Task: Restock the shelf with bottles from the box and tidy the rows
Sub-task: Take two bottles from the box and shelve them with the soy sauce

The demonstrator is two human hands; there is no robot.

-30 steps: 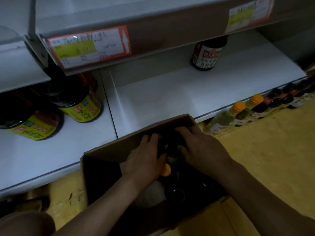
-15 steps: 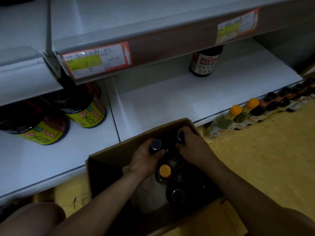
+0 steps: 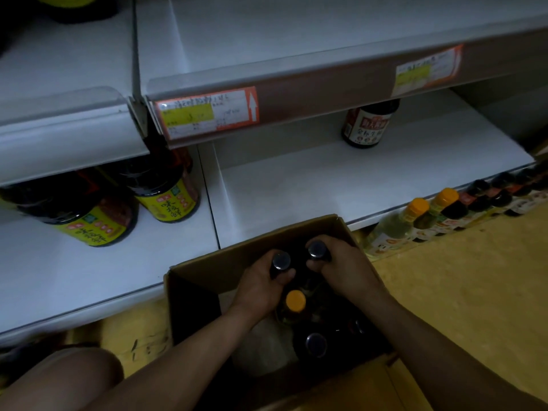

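Note:
An open cardboard box (image 3: 207, 268) stands on the floor in front of the white lower shelf (image 3: 326, 185). My left hand (image 3: 258, 287) grips the neck of a dark bottle with a black cap (image 3: 281, 261). Beside it, my right hand (image 3: 344, 268) grips the neck of a second dark bottle (image 3: 317, 250). Both caps stand just above the box's back wall. Deeper in the box sit an orange-capped bottle (image 3: 296, 301) and another black-capped bottle (image 3: 316, 344). One dark bottle with a red and white label (image 3: 367, 126) stands alone at the back of the shelf.
Large dark jars with yellow labels (image 3: 166, 200) fill the shelf bay to the left. A row of small bottles (image 3: 439, 212), two with orange caps, runs along the yellow floor at the right under the shelf edge. Price tags (image 3: 207, 112) hang on the upper shelf rail. My knee (image 3: 59, 378) is at lower left.
A second ago both hands reached flat into the box; they have since closed round two bottle necks and lifted them slightly, so the caps now show above the fingers.

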